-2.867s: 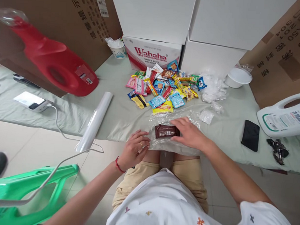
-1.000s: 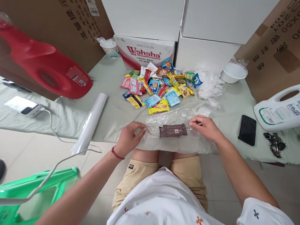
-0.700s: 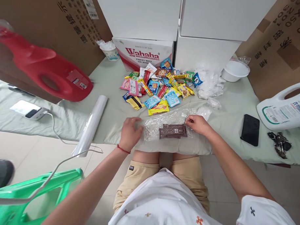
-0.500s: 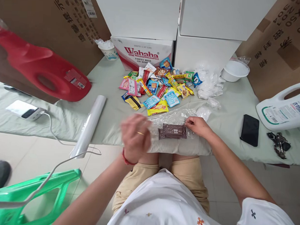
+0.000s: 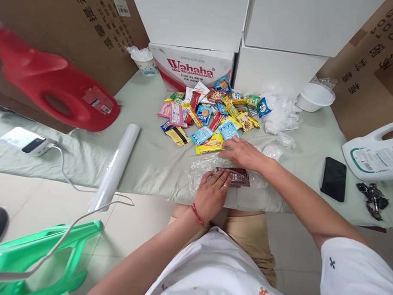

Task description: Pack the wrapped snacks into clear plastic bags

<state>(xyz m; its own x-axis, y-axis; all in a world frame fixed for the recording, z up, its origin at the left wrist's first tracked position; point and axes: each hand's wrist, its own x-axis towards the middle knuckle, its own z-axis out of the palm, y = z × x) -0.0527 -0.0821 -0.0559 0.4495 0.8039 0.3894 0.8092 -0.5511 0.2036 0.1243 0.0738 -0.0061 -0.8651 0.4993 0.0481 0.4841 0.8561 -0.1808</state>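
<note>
Brown packets lie amid clear film near the edge of the cloth; our left hand rests flat over their left end. Our right hand, apart from it, reaches beside a yellow packet — whether pinching film, we cannot tell.

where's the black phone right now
In the head view, the black phone lies on the cloth at right, between the right hand and the white jug, nearer the jug.
</note>
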